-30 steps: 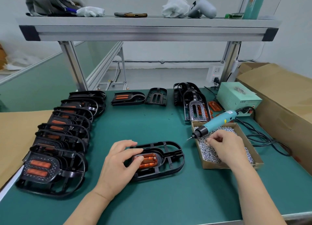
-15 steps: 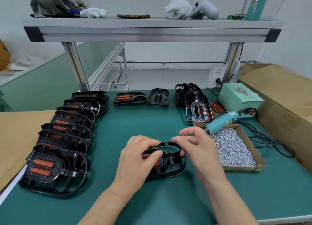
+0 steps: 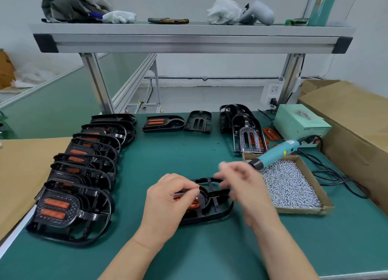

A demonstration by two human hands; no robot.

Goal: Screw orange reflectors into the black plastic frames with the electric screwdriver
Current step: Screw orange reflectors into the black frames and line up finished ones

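On the green mat lies a black plastic frame with an orange reflector seated in its left end. My left hand curls over that end, holding frame and reflector, and a small screw glints at its fingertips. Above the frame's right half hovers my right hand, blurred by motion, fingers loosely extended with nothing seen in them. The teal electric screwdriver lies untouched across the far corner of the cardboard screw box, just behind my right hand.
Several frames with reflectors overlap in a row along the left. Bare frames, loose reflectors and a green power unit stand at the back right. Black cables and cardboard cartons fill the right. An aluminium shelf runs overhead.
My right hand left the screw box and came over the frame to meet my left hand. My left hand's fingers curled tighter, and the view shifted slightly.
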